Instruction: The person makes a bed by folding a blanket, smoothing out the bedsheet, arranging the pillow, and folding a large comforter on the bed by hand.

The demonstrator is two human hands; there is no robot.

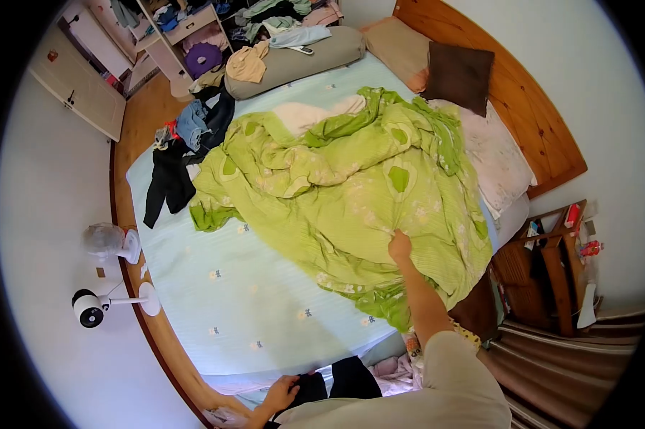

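A rumpled green quilt with flower and leaf-shaped patches covers the upper and right part of the bed. My right hand pinches its fabric near the middle, and small creases run out from the fingers. By the bed's near edge, my left hand rests at my dark-clothed leg, its fingers loosely bent with no object in them. Under the quilt lies a pale blue sheet with small flower motifs, bare toward the left and front.
Dark clothes and denim lie at the bed's left corner. A grey bolster crosses the far side. Pillows lean toward the wooden headboard. A white fan, a camera and a wooden nightstand flank the bed.
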